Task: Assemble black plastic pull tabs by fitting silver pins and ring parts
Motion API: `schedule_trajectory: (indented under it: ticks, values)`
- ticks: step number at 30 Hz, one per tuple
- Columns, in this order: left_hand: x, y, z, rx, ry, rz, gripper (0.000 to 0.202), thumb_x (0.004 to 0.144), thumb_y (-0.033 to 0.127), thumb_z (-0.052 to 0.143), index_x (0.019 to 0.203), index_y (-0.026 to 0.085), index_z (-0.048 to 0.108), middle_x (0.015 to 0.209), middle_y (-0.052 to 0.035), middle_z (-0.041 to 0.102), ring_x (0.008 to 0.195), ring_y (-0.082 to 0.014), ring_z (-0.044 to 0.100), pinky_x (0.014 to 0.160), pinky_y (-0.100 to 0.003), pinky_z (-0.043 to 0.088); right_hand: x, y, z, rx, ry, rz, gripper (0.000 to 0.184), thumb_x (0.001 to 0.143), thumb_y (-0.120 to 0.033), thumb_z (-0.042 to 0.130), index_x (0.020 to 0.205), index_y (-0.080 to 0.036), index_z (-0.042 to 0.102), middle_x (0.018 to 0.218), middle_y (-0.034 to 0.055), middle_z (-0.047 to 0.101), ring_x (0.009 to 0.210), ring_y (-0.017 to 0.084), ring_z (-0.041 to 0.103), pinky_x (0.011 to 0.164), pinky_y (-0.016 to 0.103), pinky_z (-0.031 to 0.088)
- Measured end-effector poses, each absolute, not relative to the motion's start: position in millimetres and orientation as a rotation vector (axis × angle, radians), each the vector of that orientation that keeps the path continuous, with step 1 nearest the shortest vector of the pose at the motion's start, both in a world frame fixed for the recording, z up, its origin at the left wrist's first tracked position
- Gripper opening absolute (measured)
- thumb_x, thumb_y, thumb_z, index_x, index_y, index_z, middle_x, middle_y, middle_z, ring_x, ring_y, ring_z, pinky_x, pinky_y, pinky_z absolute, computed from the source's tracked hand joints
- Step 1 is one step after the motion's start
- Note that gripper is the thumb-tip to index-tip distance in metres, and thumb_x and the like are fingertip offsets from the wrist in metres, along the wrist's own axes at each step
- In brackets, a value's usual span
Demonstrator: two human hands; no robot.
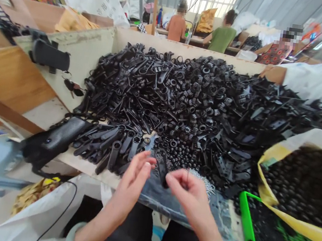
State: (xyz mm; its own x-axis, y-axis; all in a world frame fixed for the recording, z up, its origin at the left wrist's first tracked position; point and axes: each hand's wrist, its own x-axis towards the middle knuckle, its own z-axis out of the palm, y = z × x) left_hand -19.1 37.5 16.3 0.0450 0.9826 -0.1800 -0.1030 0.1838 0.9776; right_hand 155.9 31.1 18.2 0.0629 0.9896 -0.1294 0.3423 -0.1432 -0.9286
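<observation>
A big heap of black plastic parts [199, 102], long arms and ribbed rings, fills the wooden bench [99, 47]. My left hand [135, 176] is at the bench's near edge, fingers bent and pinched on the top of a long black plastic arm [162, 170]. My right hand [187, 193] is close beside it, thumb and forefinger pinched at the lower end of the same arm, with a thin metal pin [187, 176] sticking up from its fingers. A small pile of silvery pins [206, 183] lies just behind my right hand.
A yellow-rimmed sack [287, 149] of small black pieces stands at the right, a green crate [244, 218] below it. A black pouch [58, 136] lies at the bench's left corner. A co-worker's white sleeve [317, 83] reaches in from the right. Other people sit at far tables.
</observation>
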Motion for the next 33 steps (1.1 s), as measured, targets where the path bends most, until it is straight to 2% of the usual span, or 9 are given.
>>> schedule_trajectory:
  ticks: [5, 10, 12, 14, 16, 19, 21, 26, 33]
  values:
    - [11, 17, 7, 0.569, 0.829, 0.888, 0.045, 0.087, 0.056, 0.075, 0.109, 0.017, 0.072, 0.102, -0.0102, 0.077, 0.101, -0.0245, 0.070, 0.089, -0.033, 0.051, 165, -17, 1, -1.361, -0.857, 1.687, 0.056, 0.070, -0.068, 0.082, 0.068, -0.017, 0.059, 0.052, -0.0073, 0.043, 0.045, 0.004, 0.023, 0.043, 0.020, 0.017]
    - [17, 16, 15, 0.429, 0.715, 0.948, 0.039, 0.085, 0.049, 0.079, 0.107, 0.018, 0.073, 0.095, -0.0066, 0.075, 0.096, -0.0204, 0.069, 0.085, -0.028, 0.052, 171, -9, 1, -1.281, -0.780, 1.799, 0.054, 0.070, -0.067, 0.083, 0.074, -0.018, 0.060, 0.051, -0.0100, 0.039, 0.043, 0.003, 0.017, 0.042, 0.020, 0.011]
    - [14, 21, 21, 0.479, 0.697, 0.965, 0.031, 0.085, 0.044, 0.081, 0.098, 0.018, 0.071, 0.091, -0.0048, 0.073, 0.093, -0.0190, 0.069, 0.081, -0.026, 0.053, 174, -1, 4, -1.276, -0.921, 1.833, 0.053, 0.077, -0.068, 0.076, 0.072, -0.018, 0.062, 0.052, -0.0076, 0.043, 0.043, 0.004, 0.022, 0.042, 0.021, 0.016]
    - [9, 28, 25, 0.520, 0.728, 1.004, 0.026, 0.086, 0.039, 0.081, 0.090, 0.018, 0.065, 0.082, -0.0019, 0.069, 0.087, -0.0164, 0.069, 0.076, -0.024, 0.053, 183, 12, 8, -1.342, -1.237, 1.616, 0.048, 0.085, -0.063, 0.068, 0.069, -0.018, 0.066, 0.058, -0.0020, 0.054, 0.049, 0.008, 0.038, 0.047, 0.023, 0.030]
    - [5, 36, 27, 0.524, 0.793, 1.028, 0.025, 0.087, 0.036, 0.079, 0.092, 0.020, 0.060, 0.080, 0.0006, 0.067, 0.080, -0.0144, 0.068, 0.072, -0.024, 0.054, 198, 34, 12, -1.490, -1.499, 1.069, 0.035, 0.091, -0.052, 0.064, 0.083, -0.019, 0.074, 0.077, 0.0035, 0.067, 0.067, 0.015, 0.056, 0.062, 0.027, 0.044]
    - [2, 42, 24, 0.582, 0.878, 0.935, 0.028, 0.090, 0.038, 0.075, 0.095, 0.021, 0.054, 0.086, 0.0010, 0.068, 0.065, -0.0116, 0.063, 0.055, -0.021, 0.048, 222, 78, 13, -1.774, -1.617, 0.246, 0.037, 0.094, -0.039, 0.058, 0.124, -0.023, 0.072, 0.116, 0.0096, 0.068, 0.080, 0.021, 0.064, 0.070, 0.034, 0.050]
    - [4, 42, 19, 0.647, 0.882, 0.835, 0.028, 0.093, 0.041, 0.070, 0.097, 0.021, 0.051, 0.088, -0.0009, 0.069, 0.058, -0.0091, 0.058, 0.048, -0.019, 0.040, 233, 104, 8, -1.878, -1.769, -0.011, 0.038, 0.093, -0.029, 0.057, 0.129, -0.025, 0.069, 0.129, 0.0097, 0.064, 0.086, 0.022, 0.067, 0.065, 0.032, 0.050]
    - [5, 36, 11, 0.643, 0.833, 0.740, 0.038, 0.092, 0.031, 0.068, 0.123, 0.019, 0.050, 0.093, -0.0046, 0.071, 0.067, -0.0081, 0.056, 0.059, -0.018, 0.040, 243, 134, -4, -1.892, -1.861, -0.122, 0.024, 0.098, -0.026, 0.056, 0.113, -0.024, 0.075, 0.113, 0.0060, 0.073, 0.095, 0.023, 0.070, 0.070, 0.030, 0.050]
    - [-2, 30, 14, 0.652, 0.873, 0.689, 0.040, 0.082, 0.022, 0.065, 0.121, 0.018, 0.056, 0.100, -0.0047, 0.068, 0.068, -0.0087, 0.054, 0.060, -0.022, 0.036, 233, 81, 10, -1.550, -1.570, 0.046, 0.029, 0.102, -0.039, 0.056, 0.101, -0.021, 0.078, 0.109, 0.0094, 0.073, 0.092, 0.021, 0.070, 0.080, 0.033, 0.055]
